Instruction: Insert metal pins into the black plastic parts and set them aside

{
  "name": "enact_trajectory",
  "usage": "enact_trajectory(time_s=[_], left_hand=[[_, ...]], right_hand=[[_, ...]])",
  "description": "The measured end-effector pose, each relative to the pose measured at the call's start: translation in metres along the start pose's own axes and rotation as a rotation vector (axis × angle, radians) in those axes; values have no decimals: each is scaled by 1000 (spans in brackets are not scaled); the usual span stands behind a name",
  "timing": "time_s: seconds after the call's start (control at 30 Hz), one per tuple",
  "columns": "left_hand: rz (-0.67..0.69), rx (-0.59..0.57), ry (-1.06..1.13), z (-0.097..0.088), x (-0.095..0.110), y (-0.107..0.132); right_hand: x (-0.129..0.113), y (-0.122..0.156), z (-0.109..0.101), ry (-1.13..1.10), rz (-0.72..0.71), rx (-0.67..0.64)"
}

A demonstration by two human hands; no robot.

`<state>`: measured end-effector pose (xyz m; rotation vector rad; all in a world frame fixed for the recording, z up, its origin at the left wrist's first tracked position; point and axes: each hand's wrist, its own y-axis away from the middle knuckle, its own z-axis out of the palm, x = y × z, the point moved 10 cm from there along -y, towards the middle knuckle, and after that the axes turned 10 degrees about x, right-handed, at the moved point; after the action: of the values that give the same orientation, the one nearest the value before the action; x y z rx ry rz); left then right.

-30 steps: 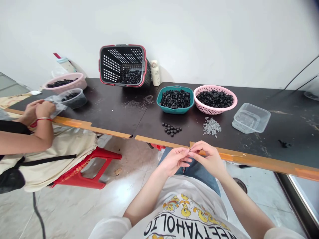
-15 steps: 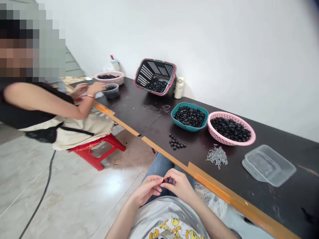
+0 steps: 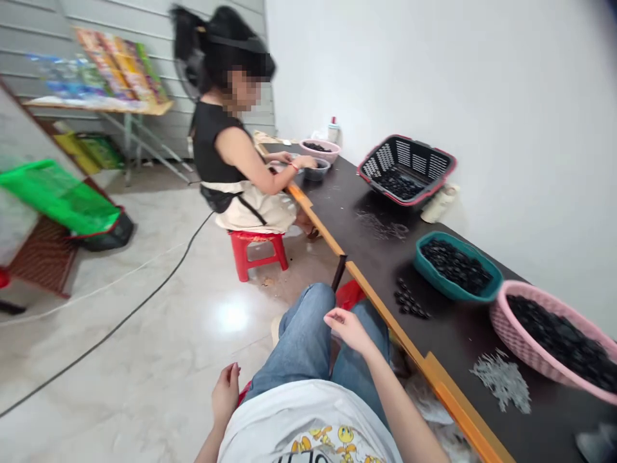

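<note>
My left hand (image 3: 226,393) is low beside my left hip, near the edge of a red stool under me. Its fingers are curled and pressed together; anything between them is too small to make out. Over my lap, above the jeans (image 3: 308,328), hangs my right hand (image 3: 349,329), thumb and fingertips drawn together, with no object discernible in the pinch. On the dark table (image 3: 380,257) to my right lie a small group of round black pieces (image 3: 409,300) and a pile of thin grey pins (image 3: 504,381).
A teal basket (image 3: 419,267) and a pink basket (image 3: 506,347) hold black pieces. Farther back are a tilted black basket (image 3: 446,168) and a can (image 3: 439,202). A co-worker (image 3: 241,148) sits on a red stool (image 3: 258,251). A black cable (image 3: 144,299) crosses the floor.
My hands, together over my lap before, have come apart: the left dropped to my left side, the right stays above the lap. The view has swung left.
</note>
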<state>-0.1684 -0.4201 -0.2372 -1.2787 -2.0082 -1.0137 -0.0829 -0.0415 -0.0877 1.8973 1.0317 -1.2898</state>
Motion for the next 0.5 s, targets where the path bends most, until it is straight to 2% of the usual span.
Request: enact_trajectory(time_s=[0.13, 0.3, 0.4, 0.5], left_hand=[[-129, 162, 47, -28, -61, 16], [-336, 348, 161, -65, -122, 45], [-415, 432, 235, -77, -131, 45], [-377, 426, 330, -76, -106, 24]], right_hand=[[-2, -69, 55, 64, 96, -106], [-4, -148, 142, 220, 193, -232], [9, -183, 180, 362, 240, -267], [30, -208, 201, 527, 274, -273]])
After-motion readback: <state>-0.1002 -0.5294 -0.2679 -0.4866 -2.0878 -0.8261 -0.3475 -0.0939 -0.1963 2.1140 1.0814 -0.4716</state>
